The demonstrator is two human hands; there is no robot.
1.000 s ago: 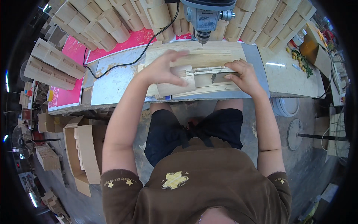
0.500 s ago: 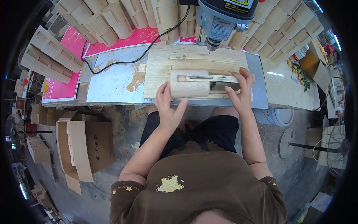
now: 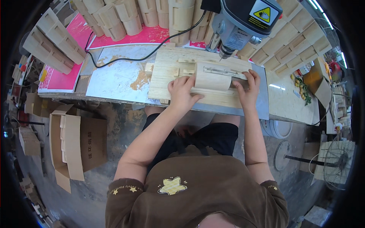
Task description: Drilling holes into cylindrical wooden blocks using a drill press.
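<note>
A pale wooden cylinder (image 3: pixel 213 79) with a slot along its top lies sideways on a wooden board (image 3: pixel 161 85). My left hand (image 3: pixel 183 93) grips its left end, fingers over the top and thumb on the near side. A thin metal strip (image 3: pixel 224 71) runs along the slot and sticks out past the cylinder's right end. At that end my right hand (image 3: pixel 249 86) closes fingers and thumb around the strip and a darker part beneath it, largely hidden. Just beyond the cylinder hangs a bench drill (image 3: pixel 243 28), its chuck (image 3: pixel 227 52) above the board's far side.
Stacked slotted wooden cylinders (image 3: pixel 114 22) line the back, with more at the far right (image 3: pixel 292 38). A black cable (image 3: pixel 152 55) crosses the bench. Small wood blocks (image 3: pixel 149 68) sit by the board. An open cardboard box (image 3: pixel 91 140) and a standing fan (image 3: pixel 338 163) are on the floor.
The cylinder has slid right along the metal strip, closer to my right hand, and my left hand has moved with it. The view has shifted slightly.
</note>
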